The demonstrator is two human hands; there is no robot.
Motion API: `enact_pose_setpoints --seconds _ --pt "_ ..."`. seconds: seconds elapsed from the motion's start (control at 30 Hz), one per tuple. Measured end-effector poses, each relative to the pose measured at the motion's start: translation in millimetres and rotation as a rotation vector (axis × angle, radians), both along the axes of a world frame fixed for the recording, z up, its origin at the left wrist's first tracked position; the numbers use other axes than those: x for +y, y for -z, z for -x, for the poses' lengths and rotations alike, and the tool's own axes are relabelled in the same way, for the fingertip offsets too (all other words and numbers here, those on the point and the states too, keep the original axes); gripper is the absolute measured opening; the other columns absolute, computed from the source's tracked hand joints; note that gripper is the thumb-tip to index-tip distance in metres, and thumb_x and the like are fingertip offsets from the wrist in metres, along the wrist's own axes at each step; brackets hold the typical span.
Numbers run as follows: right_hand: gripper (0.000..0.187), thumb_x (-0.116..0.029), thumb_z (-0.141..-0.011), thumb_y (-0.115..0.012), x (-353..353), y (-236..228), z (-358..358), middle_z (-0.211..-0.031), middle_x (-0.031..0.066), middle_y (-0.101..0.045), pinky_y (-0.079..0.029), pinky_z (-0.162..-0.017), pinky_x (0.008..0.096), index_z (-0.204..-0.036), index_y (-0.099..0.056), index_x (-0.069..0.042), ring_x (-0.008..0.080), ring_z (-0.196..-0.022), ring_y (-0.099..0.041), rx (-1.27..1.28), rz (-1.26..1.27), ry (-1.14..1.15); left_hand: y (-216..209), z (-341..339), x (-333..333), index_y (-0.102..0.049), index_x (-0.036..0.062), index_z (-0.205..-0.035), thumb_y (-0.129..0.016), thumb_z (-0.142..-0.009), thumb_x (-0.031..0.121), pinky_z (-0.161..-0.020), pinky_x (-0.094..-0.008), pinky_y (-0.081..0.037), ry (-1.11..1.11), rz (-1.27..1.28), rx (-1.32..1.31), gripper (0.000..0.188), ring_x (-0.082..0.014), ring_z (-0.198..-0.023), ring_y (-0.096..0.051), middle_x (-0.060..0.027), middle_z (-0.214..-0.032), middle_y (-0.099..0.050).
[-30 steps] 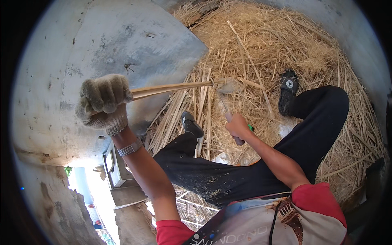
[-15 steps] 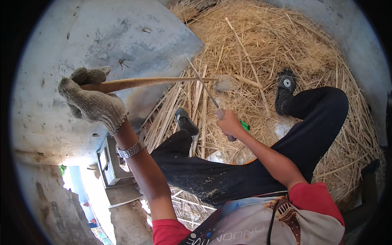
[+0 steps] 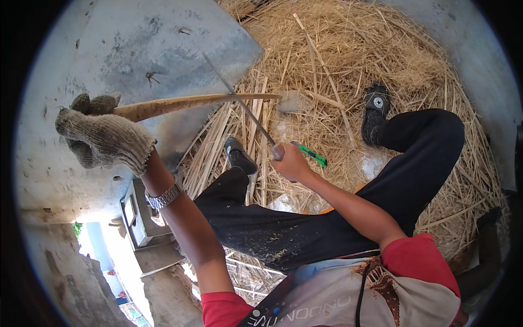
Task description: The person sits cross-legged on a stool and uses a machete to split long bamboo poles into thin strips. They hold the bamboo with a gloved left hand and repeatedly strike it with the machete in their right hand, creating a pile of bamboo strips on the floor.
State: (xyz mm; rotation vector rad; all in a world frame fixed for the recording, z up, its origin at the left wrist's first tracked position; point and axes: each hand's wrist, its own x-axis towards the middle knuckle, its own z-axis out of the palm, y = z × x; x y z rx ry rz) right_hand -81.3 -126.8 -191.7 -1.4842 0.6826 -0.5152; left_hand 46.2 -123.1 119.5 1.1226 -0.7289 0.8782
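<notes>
A knit work glove covers my left hand (image 3: 109,136), whose fingers are wrapped round the thick end of a long, slightly curved bamboo strip (image 3: 188,102). That strip runs to the right, its far end over a grey block (image 3: 290,102) on the shavings. My bare right hand (image 3: 294,165) is closed on the handle of a knife with a long, thin blade (image 3: 248,111). The blade slants up to the left and crosses the strip toward its far end; whether it touches the strip I cannot tell. Beyond my right hand lies a green utility knife (image 3: 313,154).
A thick bed of straw-like shavings (image 3: 414,76) spreads ahead, with several long split strips (image 3: 218,136) near my left foot. Grey walls (image 3: 169,38) stand at the left and far right. A box-like block (image 3: 144,212) sits near a bright gap at the lower left.
The knife has moved left along the bamboo strip, toward my gloved hand. My left hand has shifted slightly left with the strip. More of the green utility knife now shows.
</notes>
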Motion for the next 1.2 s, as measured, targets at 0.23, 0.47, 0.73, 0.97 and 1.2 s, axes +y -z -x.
enact_pose_setpoints --seconds 0.23,0.47,0.73,0.97,1.2 --pt "0.017 -0.007 -0.074 -0.060 -53.1 70.3 -34.5 -0.060 0.0195 -0.059 -0.046 -0.049 0.0410 -0.081 -0.060 0.009 0.0280 -0.046 -0.057 0.336 -0.031 0.079 -7.4 -11.3 -8.2 -0.057 -0.0019 -0.076 -0.050 -0.090 0.026 -0.048 -0.0294 -0.053 -0.041 -0.017 0.042 0.032 -0.0184 -0.049 -0.061 -0.0106 -0.062 -0.059" --pt "0.025 -0.016 -0.081 -0.054 -66.6 77.1 -49.5 -0.093 0.0285 -0.065 -0.051 -0.075 0.0481 -0.097 -0.062 0.001 0.0441 -0.087 -0.064 0.219 -0.055 0.031 -11.9 -27.1 -23.1 -0.055 -0.0057 -0.080 -0.045 -0.088 0.023 -0.052 -0.0322 -0.061 -0.082 -0.064 0.008 0.031 -0.0217 -0.049 -0.062 -0.0133 -0.062 -0.057" --pt "0.017 -0.015 -0.082 -0.058 -52.8 183.7 -17.6 -0.091 0.0258 -0.064 -0.048 -0.073 0.0493 -0.096 -0.060 -0.007 0.0450 -0.085 -0.062 0.593 -0.072 0.083 -12.7 -28.8 -21.5 -0.053 -0.0060 -0.089 -0.040 -0.089 0.032 -0.062 -0.0389 -0.059 -0.204 -0.147 0.070 0.040 -0.0263 -0.059 -0.064 -0.0147 -0.065 -0.058" --pt "0.024 -0.010 -0.082 -0.060 -55.9 188.3 24.6 -0.096 0.0188 -0.065 -0.050 -0.081 0.0466 -0.104 -0.065 -0.016 0.0381 -0.094 -0.064 0.772 0.047 0.020 -16.9 -46.3 -11.7 -0.057 -0.0049 -0.091 -0.043 -0.092 0.035 -0.065 -0.0391 -0.057 -0.249 -0.123 0.116 0.042 -0.0267 -0.060 -0.065 -0.0153 -0.068 -0.061" --pt "0.040 -0.014 -0.081 -0.065 -48.5 225.4 31.6 -0.113 0.0225 -0.062 -0.048 -0.091 0.0515 -0.120 -0.053 -0.008 0.0404 -0.107 -0.060 0.921 0.060 0.129 -31.4 -65.8 49.3 -0.061 0.0092 -0.111 -0.054 -0.094 0.049 -0.047 -0.0258 -0.049 -0.609 -0.936 -0.348 0.044 -0.0114 -0.056 -0.063 -0.0021 -0.069 -0.066"
